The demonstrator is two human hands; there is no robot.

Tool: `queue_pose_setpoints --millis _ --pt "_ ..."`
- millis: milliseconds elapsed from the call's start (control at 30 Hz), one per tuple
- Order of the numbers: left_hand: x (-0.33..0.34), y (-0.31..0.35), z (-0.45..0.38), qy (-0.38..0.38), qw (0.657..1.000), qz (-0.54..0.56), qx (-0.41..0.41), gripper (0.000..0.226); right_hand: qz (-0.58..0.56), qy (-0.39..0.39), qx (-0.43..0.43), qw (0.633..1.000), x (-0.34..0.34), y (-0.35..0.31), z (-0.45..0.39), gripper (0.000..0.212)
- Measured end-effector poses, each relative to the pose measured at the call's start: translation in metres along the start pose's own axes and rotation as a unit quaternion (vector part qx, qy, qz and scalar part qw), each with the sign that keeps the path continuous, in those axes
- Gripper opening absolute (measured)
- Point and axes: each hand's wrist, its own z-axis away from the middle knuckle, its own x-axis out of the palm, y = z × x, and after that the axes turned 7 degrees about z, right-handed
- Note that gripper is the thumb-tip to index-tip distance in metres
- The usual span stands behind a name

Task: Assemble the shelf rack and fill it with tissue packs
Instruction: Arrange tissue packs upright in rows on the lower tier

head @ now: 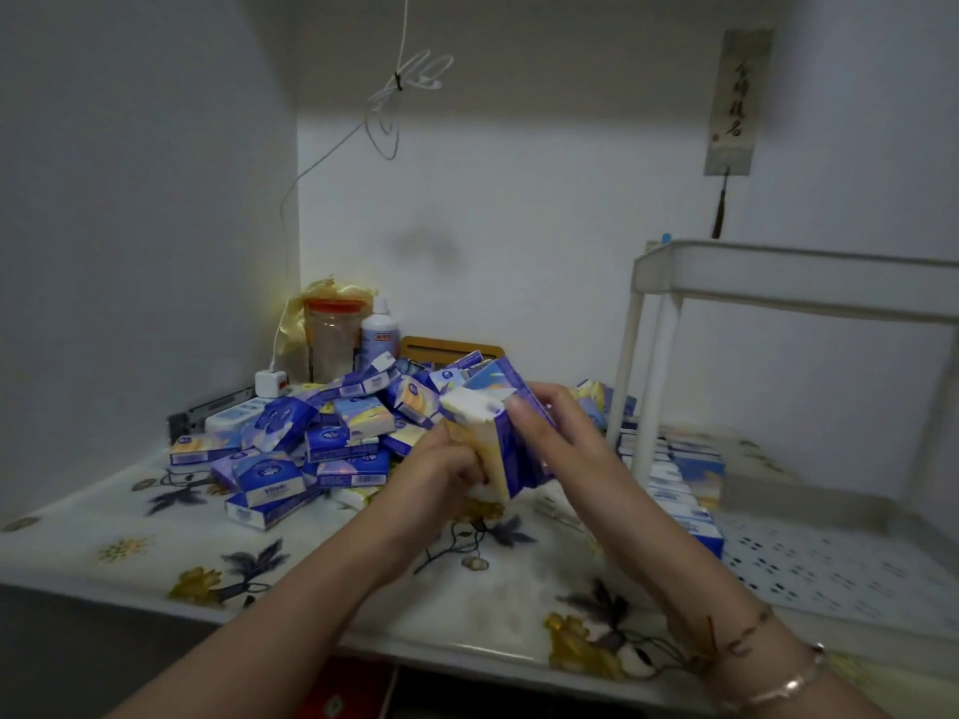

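Both hands hold a bunch of blue-and-yellow tissue packs (511, 448) above the middle of the table. My left hand (441, 472) grips the bunch from below and the left. My right hand (550, 422) presses on its top and right side. A heap of loose tissue packs (332, 433) lies behind and to the left of my hands. The white shelf rack (789, 282) stands at the right, its perforated lower shelf (830, 568) near the table's front. A row of tissue packs (680, 485) stands on that lower shelf along its left side.
The table carries a floral cloth (155, 542). In the back left corner stand a jar (332, 339) with an orange lid, a white bottle (380, 334), a yellow bag and a white plug (270, 384) with a cord running up the wall. A scroll (737, 101) hangs at upper right.
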Motion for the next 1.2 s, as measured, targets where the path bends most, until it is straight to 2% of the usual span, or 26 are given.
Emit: queue_pose_setpoints --millis 100,200,333,400,533,700,767,900,1033,1133,1200 --pt "0.019 0.004 0.009 -0.011 1.000 0.002 0.007 0.059 0.035 -0.004 -0.035 0.999 -0.007 -0.008 0.021 0.062" --pt "0.042 0.008 0.019 -0.012 0.999 -0.038 0.023 0.068 0.069 0.012 -0.049 0.996 -0.015 -0.010 0.033 0.064" --pt "0.062 0.011 0.026 -0.022 0.998 -0.049 0.016 0.045 0.178 0.058 -0.089 0.978 -0.035 -0.011 0.046 0.066" --pt "0.069 0.015 0.028 -0.026 0.998 -0.062 0.015 0.036 0.184 0.068 -0.098 0.976 -0.046 -0.014 0.050 0.062" --pt "0.081 0.020 0.030 -0.066 0.992 -0.108 0.016 0.067 0.167 0.057 -0.080 0.981 -0.064 -0.017 0.058 0.086" --pt "0.093 0.014 0.028 -0.095 0.983 -0.156 0.019 0.076 0.198 0.037 -0.070 0.977 -0.075 -0.011 0.064 0.095" --pt "0.100 0.011 0.027 -0.113 0.981 -0.159 0.013 0.080 0.188 0.037 -0.059 0.980 -0.078 -0.011 0.066 0.092" --pt "0.115 0.007 0.027 -0.145 0.974 -0.167 0.039 0.085 0.124 0.061 -0.035 0.990 -0.093 -0.011 0.071 0.069" --pt "0.118 -0.004 0.021 -0.121 0.960 -0.231 0.105 0.077 0.081 0.107 0.025 0.991 -0.123 -0.006 0.074 0.049" --pt "0.110 -0.022 0.009 -0.072 0.956 -0.241 0.153 0.075 0.058 0.159 0.075 0.983 -0.145 0.008 0.064 0.056" --pt "0.104 -0.033 0.000 -0.038 0.961 -0.230 0.146 0.073 0.044 0.171 0.120 0.977 -0.158 0.021 0.055 0.059"
